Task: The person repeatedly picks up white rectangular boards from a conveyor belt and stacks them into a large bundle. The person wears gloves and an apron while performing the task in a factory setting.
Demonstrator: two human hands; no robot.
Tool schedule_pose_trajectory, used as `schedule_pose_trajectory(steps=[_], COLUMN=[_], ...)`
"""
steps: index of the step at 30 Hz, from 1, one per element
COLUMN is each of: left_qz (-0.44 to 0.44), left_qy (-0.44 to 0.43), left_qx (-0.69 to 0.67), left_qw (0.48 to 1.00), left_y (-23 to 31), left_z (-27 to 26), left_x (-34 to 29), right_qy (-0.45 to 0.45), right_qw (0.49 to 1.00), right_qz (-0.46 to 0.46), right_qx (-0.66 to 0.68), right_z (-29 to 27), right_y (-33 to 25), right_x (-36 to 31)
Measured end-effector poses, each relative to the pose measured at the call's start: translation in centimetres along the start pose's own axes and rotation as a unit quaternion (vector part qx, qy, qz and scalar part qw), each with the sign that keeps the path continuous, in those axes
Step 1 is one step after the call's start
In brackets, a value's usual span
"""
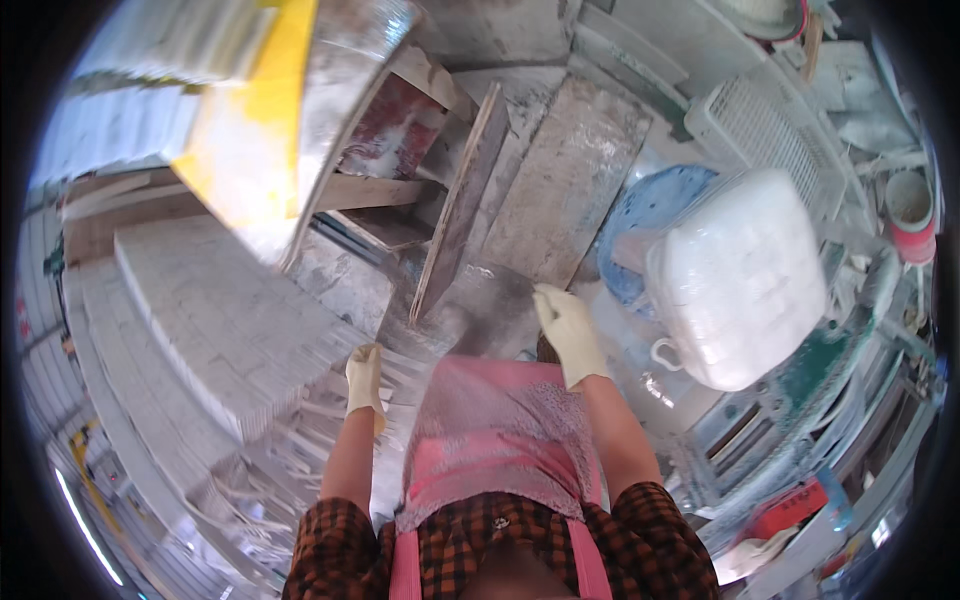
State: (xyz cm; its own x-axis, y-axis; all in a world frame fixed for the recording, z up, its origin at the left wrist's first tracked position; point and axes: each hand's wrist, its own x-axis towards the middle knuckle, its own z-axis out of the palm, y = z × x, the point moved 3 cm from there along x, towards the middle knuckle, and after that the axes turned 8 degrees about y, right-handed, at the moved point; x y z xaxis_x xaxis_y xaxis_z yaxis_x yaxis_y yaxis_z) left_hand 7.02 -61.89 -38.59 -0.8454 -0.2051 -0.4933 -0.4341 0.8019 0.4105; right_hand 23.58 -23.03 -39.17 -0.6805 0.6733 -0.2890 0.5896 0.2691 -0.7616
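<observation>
My left hand (364, 376), in a cream glove, is closed beside a row of thin pale strips (400, 385) to the left of my pink apron (500, 410). Whatever it may hold is hidden. My right hand (570, 332), gloved alike, is raised in front of the apron with its fingers bent together; I cannot make out anything in them. A small dark brown thing (546, 350) shows partly behind that hand, and its kind is unclear. Beyond my hands stands a narrow upright wooden board (462, 200), and a dusty flat board (570, 180) lies to its right.
A white plastic-wrapped bundle (745, 280) sits at the right against a blue round basin (640, 235). Behind it leans a white perforated crate (765, 135). A large pale stack (220, 310) fills the left, below a yellow and silvery panel (270, 130). A pink-and-white bucket (910, 220) stands far right.
</observation>
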Motion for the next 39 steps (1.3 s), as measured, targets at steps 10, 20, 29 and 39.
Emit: schedule_pose_trajectory(steps=[10, 20, 29, 39], left_qz=[0.003, 0.233, 0.101, 0.156], left_qy=[-0.009, -0.045, -0.119, -0.181], left_qx=[-0.062, 0.126, 0.267, 0.328], left_qw=[0.998, 0.963, 0.951, 0.914], left_y=[8.2, 23.4, 25.3, 24.0], left_z=[-2.3, 15.8, 24.2, 25.8], left_x=[-8.6, 5.7, 14.4, 14.7], right_qy=[0.04, 0.182, 0.079, 0.122], right_qw=[0.985, 0.963, 0.985, 0.977], right_qz=[0.127, 0.197, 0.126, 0.17], right_qx=[0.111, 0.031, -0.085, 0.049], right_z=[-20.4, -24.3, -24.8, -23.5], right_y=[-3.6, -4.6, -4.1, -4.5], right_x=[1.4, 7.3, 20.7, 21.9])
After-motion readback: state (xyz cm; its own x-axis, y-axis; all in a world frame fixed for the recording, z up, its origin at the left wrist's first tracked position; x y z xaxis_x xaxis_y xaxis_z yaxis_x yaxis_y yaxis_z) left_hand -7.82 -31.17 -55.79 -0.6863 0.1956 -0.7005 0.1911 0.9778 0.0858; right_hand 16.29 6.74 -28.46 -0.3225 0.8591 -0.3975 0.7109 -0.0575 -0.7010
